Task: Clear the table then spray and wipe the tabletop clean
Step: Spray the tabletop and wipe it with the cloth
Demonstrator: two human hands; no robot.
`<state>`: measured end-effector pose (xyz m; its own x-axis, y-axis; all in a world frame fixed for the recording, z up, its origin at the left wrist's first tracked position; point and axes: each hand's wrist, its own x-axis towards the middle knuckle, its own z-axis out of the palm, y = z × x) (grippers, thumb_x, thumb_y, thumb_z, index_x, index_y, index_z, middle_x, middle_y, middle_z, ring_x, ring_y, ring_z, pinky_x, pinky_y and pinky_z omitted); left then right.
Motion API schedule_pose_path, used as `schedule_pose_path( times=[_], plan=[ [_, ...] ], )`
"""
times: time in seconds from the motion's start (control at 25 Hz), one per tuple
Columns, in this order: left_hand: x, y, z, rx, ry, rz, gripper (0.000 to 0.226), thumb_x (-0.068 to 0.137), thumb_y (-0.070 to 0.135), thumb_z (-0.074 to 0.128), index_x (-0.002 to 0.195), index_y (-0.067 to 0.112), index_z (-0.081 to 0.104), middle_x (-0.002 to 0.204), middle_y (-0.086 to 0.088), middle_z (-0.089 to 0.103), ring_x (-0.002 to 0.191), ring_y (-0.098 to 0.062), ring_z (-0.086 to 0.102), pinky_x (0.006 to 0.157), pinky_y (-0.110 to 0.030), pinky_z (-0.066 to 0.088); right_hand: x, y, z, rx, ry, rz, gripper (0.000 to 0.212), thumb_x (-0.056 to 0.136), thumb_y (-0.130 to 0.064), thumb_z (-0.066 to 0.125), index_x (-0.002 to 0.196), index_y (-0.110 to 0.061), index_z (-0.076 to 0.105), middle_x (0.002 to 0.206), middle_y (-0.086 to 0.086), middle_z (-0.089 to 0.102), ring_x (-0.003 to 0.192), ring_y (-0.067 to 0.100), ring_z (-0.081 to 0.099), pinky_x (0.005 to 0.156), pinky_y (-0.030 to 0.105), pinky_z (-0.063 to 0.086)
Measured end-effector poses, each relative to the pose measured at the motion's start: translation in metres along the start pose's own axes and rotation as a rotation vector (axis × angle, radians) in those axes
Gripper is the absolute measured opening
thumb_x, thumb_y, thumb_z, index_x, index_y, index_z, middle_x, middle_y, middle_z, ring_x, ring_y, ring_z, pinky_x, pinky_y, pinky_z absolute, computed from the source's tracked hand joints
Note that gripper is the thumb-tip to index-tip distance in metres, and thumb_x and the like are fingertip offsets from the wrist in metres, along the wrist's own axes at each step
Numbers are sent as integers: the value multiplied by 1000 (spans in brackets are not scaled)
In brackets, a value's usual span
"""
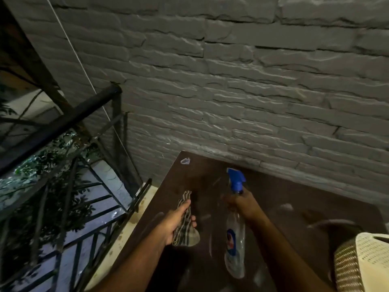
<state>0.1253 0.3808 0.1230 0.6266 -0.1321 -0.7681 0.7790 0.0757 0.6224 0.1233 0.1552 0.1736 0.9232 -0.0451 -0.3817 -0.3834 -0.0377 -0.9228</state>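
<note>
A dark brown tabletop stands against a grey stone wall. My left hand grips a striped cloth, held just above the table's left part. My right hand is closed around the neck of a clear spray bottle with a blue trigger head; the nozzle points toward the far left corner. The bottle hangs tilted above the table, its base toward me. A small sticker shows near the table's far left corner.
A woven basket with a pale perforated rim sits at the table's right near side. A black metal railing runs along the left, with foliage beyond it. The grey wall closes off the far side.
</note>
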Motion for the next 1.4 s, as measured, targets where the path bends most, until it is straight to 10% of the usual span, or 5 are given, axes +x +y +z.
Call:
schedule_pose_path(
  times=[0.84, 1.4],
  plan=[
    [-14, -25, -38, -57, 130, 71, 61, 76, 60, 68, 113, 11, 66, 96, -14, 74, 87, -31, 72, 82, -49, 57, 53, -34, 26, -276, 9, -105, 31, 76, -21, 76, 103, -16, 61, 90, 7, 70, 77, 23, 69, 65, 33, 54],
    [-70, -89, -8, -203, 224, 106, 58, 85, 51, 65, 104, -4, 69, 90, -22, 71, 76, -30, 67, 81, -45, 56, 3, -5, -23, -271, -59, -17, 23, 75, -19, 77, 86, -17, 57, 62, 5, 59, 51, 17, 55, 58, 35, 51]
  ],
)
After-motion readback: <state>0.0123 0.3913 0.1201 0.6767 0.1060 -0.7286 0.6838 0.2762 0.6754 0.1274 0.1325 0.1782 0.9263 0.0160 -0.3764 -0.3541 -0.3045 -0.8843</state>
